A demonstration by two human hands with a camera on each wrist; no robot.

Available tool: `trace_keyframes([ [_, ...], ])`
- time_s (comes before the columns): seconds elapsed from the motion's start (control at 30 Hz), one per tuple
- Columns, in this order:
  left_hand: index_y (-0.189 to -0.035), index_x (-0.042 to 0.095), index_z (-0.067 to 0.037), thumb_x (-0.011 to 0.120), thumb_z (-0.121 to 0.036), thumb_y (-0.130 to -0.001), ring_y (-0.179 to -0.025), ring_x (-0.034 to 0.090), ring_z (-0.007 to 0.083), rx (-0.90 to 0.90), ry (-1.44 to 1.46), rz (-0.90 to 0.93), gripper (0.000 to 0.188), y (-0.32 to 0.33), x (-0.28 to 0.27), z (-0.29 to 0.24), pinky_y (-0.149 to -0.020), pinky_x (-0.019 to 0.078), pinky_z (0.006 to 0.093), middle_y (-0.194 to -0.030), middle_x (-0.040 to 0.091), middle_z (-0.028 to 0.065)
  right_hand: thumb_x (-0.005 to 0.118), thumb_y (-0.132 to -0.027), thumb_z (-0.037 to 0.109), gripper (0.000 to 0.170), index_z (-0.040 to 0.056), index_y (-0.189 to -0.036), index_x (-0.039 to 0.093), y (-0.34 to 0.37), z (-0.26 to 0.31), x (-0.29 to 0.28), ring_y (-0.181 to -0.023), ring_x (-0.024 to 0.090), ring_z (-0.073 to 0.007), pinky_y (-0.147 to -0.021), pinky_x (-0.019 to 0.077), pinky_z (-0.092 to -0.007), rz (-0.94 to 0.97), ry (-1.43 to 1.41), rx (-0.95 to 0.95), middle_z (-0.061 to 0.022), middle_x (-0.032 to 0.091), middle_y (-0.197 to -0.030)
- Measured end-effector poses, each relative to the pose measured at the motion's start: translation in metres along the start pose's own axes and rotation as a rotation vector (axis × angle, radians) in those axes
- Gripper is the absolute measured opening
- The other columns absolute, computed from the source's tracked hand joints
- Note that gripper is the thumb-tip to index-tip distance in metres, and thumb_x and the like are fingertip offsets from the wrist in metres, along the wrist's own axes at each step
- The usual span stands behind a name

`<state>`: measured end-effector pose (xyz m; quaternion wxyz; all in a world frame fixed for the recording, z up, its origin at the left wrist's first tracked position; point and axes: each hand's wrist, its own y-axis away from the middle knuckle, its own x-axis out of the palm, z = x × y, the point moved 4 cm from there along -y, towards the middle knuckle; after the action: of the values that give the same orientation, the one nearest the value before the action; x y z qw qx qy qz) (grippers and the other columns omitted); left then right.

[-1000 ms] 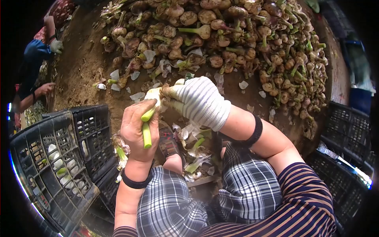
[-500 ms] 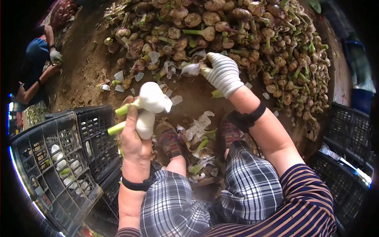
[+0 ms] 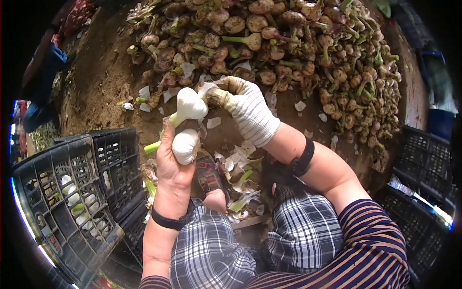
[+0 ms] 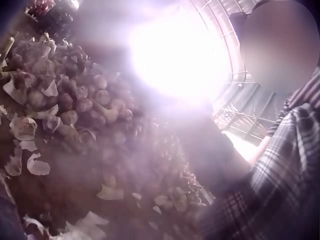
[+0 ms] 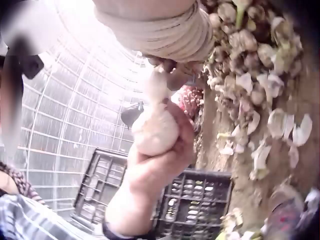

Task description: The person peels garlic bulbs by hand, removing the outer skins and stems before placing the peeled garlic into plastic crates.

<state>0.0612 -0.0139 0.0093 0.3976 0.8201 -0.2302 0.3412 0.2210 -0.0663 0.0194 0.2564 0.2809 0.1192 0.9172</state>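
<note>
Two white, peeled garlic bulbs with green stems are in my bare left hand (image 3: 175, 161) in the head view. Its fingers grip the stems, so the upper garlic bulb (image 3: 191, 104) points up and the lower garlic bulb (image 3: 186, 147) lies against the palm. My right hand (image 3: 252, 111), in a striped white glove, pinches papery garlic skin (image 3: 208, 91) right at the root end of the upper bulb. From the right wrist, the glove (image 5: 165, 37) shows above a bulb (image 5: 156, 132) held in the left hand. Glare washes out much of the left wrist view.
A large heap of unpeeled garlic (image 3: 288, 43) spreads across the far ground. Shed skins and stem pieces (image 3: 240, 180) lie between the feet. A black crate (image 3: 67, 202) with white bulbs stands at the left, and more black crates (image 3: 423, 192) at the right. Another person (image 3: 43, 82) is at the far left.
My right hand came away from the bulbs pinching a piece of skin, then returned to the upper bulb. My left hand turned from bulbs enclosed to bulbs exposed. The far-left person's hands left view.
</note>
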Motion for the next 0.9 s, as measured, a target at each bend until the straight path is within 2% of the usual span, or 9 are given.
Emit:
trace_keyframes([
  [0.1, -0.117, 0.050, -0.002, 0.052, -0.036, -0.091, -0.091, 0.062, 0.0211, 0.027, -0.091, -0.011, 0.043, -0.002, -0.002, -0.001, -0.075, 0.0533, 0.0303, -0.105, 0.061, 0.0120, 0.062, -0.086, 0.013, 0.018, 0.0007, -0.098, 0.057, 0.008, -0.008, 0.002, -0.077, 0.061, -0.0138, -0.066, 0.0549, -0.0287, -0.015, -0.183, 0.103, -0.0068, 0.061, -0.088],
  [0.2, -0.118, 0.050, -0.003, 0.048, -0.043, -0.092, -0.056, 0.054, 0.0160, 0.038, -0.118, -0.138, 0.048, 0.002, 0.007, 0.002, -0.040, 0.0382, 0.0226, -0.095, 0.063, 0.0114, 0.058, -0.088, 0.017, 0.014, 0.0028, -0.091, 0.059, 0.004, -0.013, 0.002, -0.071, 0.056, -0.0111, -0.061, 0.0493, -0.0258, -0.040, -0.132, 0.052, -0.0030, 0.057, -0.079],
  [0.3, -0.124, 0.047, -0.005, 0.044, -0.044, -0.093, -0.100, 0.059, 0.0221, 0.102, -0.070, 0.029, 0.051, 0.008, 0.012, -0.008, -0.075, 0.0549, 0.0374, -0.118, 0.056, 0.0124, 0.057, -0.087, 0.023, 0.019, 0.0055, -0.081, 0.062, -0.003, -0.019, -0.007, -0.063, 0.053, -0.0105, -0.057, 0.0432, -0.0274, 0.046, 0.260, -0.026, -0.0011, 0.059, -0.067],
  [0.33, -0.128, 0.042, -0.004, 0.041, -0.043, -0.094, -0.129, 0.036, 0.0288, 0.043, 0.130, 0.274, 0.052, 0.004, 0.014, -0.012, -0.093, 0.0456, 0.0525, -0.137, 0.039, 0.0124, 0.057, -0.086, 0.024, 0.019, 0.0063, -0.080, 0.063, 0.002, -0.021, -0.007, -0.062, 0.056, -0.0133, -0.058, 0.0443, -0.0295, 0.090, 0.473, -0.072, -0.0034, 0.061, -0.066],
  [0.43, -0.129, 0.041, -0.005, 0.040, -0.045, -0.093, -0.127, 0.032, 0.0426, 0.046, 0.266, 0.300, 0.054, 0.009, 0.013, -0.013, -0.079, 0.0527, 0.0564, -0.141, 0.028, 0.0203, 0.061, -0.080, 0.027, 0.025, 0.0103, -0.097, 0.064, -0.003, -0.028, -0.016, -0.079, 0.063, -0.0258, -0.069, 0.0490, -0.0370, 0.241, 1.207, -0.042, -0.0148, 0.065, -0.086],
  [0.5, -0.130, 0.042, -0.009, 0.041, -0.045, -0.093, -0.126, 0.032, 0.0447, 0.032, 0.229, 0.307, 0.052, 0.012, 0.007, -0.013, -0.076, 0.0536, 0.0568, -0.140, 0.030, 0.0207, 0.058, -0.079, 0.024, 0.042, 0.0157, -0.120, 0.054, -0.020, -0.024, -0.048, -0.110, 0.054, -0.0293, -0.089, 0.0411, -0.0423, -0.228, 1.438, -0.849, -0.0134, 0.057, -0.121],
  [0.63, -0.129, 0.048, -0.023, 0.044, -0.042, -0.093, -0.128, 0.029, 0.0448, -0.088, 0.180, 0.433, 0.041, 0.011, 0.015, -0.002, -0.076, 0.0534, 0.0553, -0.140, 0.033, 0.0175, 0.056, -0.081, 0.018, 0.050, 0.0123, -0.130, 0.045, -0.074, -0.029, -0.147, -0.124, 0.041, -0.0310, -0.098, 0.0355, -0.0462, -0.228, 2.190, 0.127, -0.0125, 0.044, -0.135],
  [0.8, -0.075, 0.048, -0.009, 0.044, -0.046, -0.092, -0.120, 0.043, 0.0397, -0.159, 0.071, 0.292, 0.040, 0.002, 0.018, 0.017, -0.080, 0.0520, 0.0578, -0.123, 0.048, 0.0161, 0.064, -0.074, 0.024, 0.051, 0.0093, -0.122, 0.052, -0.080, -0.044, -0.157, -0.114, 0.050, -0.0323, -0.093, 0.0411, -0.0433, -0.084, 1.990, 0.181, -0.0168, 0.052, -0.123],
  [0.9, -0.078, 0.050, -0.008, 0.041, -0.044, -0.094, -0.107, 0.055, 0.0336, -0.170, -0.103, 0.138, 0.040, -0.008, -0.003, 0.026, -0.079, 0.0549, 0.0451, -0.118, 0.051, 0.0156, 0.070, -0.068, 0.020, 0.037, 0.0104, -0.103, 0.064, -0.044, -0.018, -0.115, -0.098, 0.056, -0.0352, -0.083, 0.0464, -0.0406, -0.294, 1.486, -0.157, -0.0192, 0.058, -0.103],
])
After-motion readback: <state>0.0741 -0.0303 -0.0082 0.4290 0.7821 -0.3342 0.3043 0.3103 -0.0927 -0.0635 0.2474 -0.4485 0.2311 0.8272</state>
